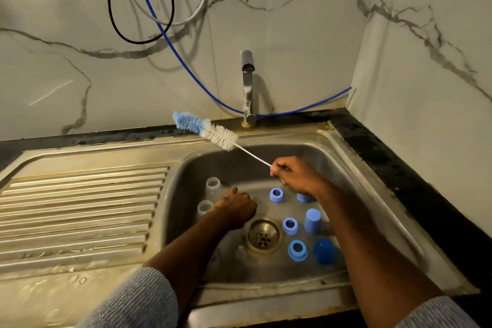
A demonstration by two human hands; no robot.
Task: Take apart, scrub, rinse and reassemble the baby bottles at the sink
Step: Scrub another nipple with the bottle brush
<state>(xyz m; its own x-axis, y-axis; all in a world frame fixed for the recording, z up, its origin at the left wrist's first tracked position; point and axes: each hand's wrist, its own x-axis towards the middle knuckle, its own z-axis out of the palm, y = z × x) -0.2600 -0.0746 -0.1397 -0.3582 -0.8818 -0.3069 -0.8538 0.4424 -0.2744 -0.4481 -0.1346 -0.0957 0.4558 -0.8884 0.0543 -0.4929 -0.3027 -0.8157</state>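
My right hand (295,174) pinches the thin wire handle of a bottle brush (206,130), whose blue and white bristle head points up-left over the sink's back rim. My left hand (235,208) is low in the steel sink (346,176) with fingers curled. Whether it holds anything is hidden. Two clear bottles (213,185) (204,207) stand just left of it. To the right of the drain (263,237) stand three blue screw rings (276,194) (290,226) (297,250) and three blue caps (303,197) (312,221) (323,250). Blurred translucent pieces (241,251) lie by my left forearm.
A chrome tap (248,85) rises behind the basin, with no water running. A ribbed draining board (80,210) lies to the left. Blue, black and white cables (170,42) hang on the marble wall. A dark counter (399,168) runs along the right.
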